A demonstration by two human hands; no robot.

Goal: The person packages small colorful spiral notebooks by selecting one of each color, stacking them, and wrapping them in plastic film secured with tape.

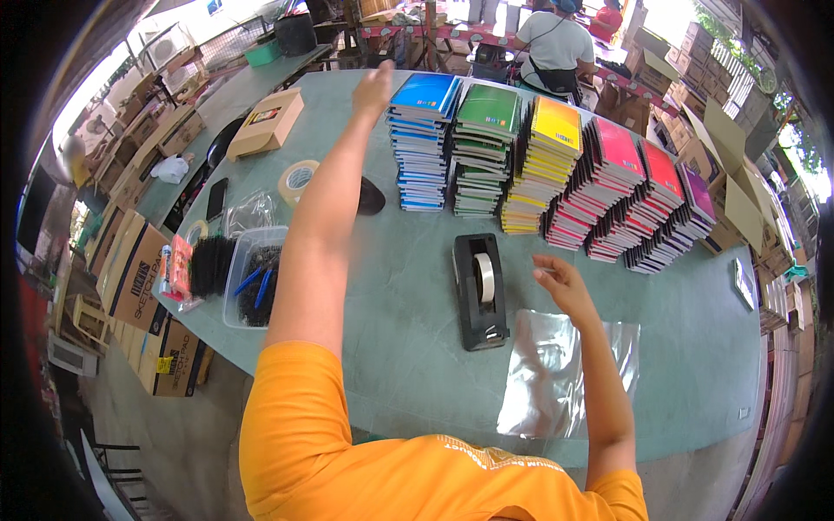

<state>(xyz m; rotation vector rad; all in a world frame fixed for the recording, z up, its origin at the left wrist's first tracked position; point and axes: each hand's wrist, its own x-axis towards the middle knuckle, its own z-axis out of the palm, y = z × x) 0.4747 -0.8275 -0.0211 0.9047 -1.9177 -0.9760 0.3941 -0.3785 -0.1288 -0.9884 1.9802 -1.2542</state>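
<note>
My left hand [373, 92] is stretched to the far side of the table, just left of the stack of blue notebooks [426, 91]. Its fingers look extended, and I see nothing in them. My right hand [565, 288] hovers over the far edge of some clear plastic sleeves [543, 373], thumb and fingers apart, holding nothing. Left of it stands a black tape dispenser [473, 321] with a roll of clear tape. Further stacks hold green notebooks [488, 111], yellow notebooks [556, 123], pink notebooks [615, 148], red notebooks [660, 169] and purple notebooks [698, 195].
On the left are a plastic tub [252, 304] with blue pens, a tape roll [298, 181], a phone [217, 199] and an open carton [268, 123]. Cardboard boxes [139, 269] stand beside the table. A person [556, 48] sits beyond the far edge.
</note>
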